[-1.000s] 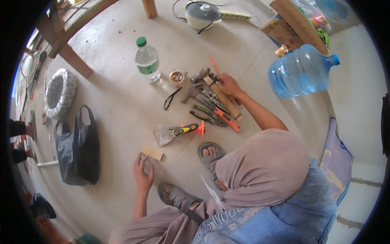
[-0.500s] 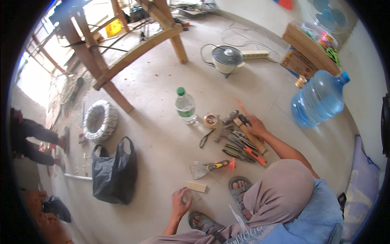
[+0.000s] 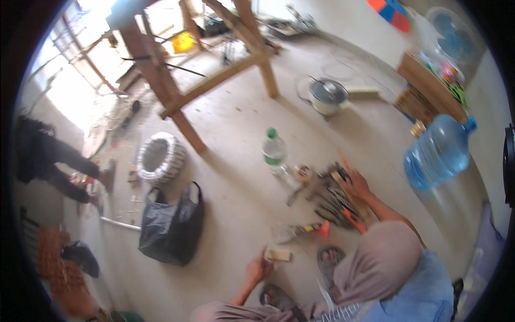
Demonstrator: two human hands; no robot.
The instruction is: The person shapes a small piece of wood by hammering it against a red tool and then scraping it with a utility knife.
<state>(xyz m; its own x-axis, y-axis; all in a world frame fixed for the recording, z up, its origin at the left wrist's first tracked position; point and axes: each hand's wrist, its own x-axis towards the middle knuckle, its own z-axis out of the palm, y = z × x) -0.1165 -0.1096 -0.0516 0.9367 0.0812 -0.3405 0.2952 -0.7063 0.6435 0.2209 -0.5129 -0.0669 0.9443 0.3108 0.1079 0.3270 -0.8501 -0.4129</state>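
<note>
Wooden block (image 3: 279, 255) at left hand (image 3: 258, 269), right hand (image 3: 358, 186) at clustered tools (image 3: 351, 198), both grips too blurred to tell

Glare upper left, probably motion blur

Nothing legible — too blurred. Pale lettering (image 3: 341, 313) along the faded blue denim garment (image 3: 416, 290), smeared; green label (image 3: 274, 160) round the clear plastic bottle with green cap (image 3: 274, 146), text too small — brown cardboard box (image 3: 416, 105), any print lost in blur.

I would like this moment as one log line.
left hand: at wooden block; right hand: at tool pile; nearby: scraper, tape measure, bottle
</note>
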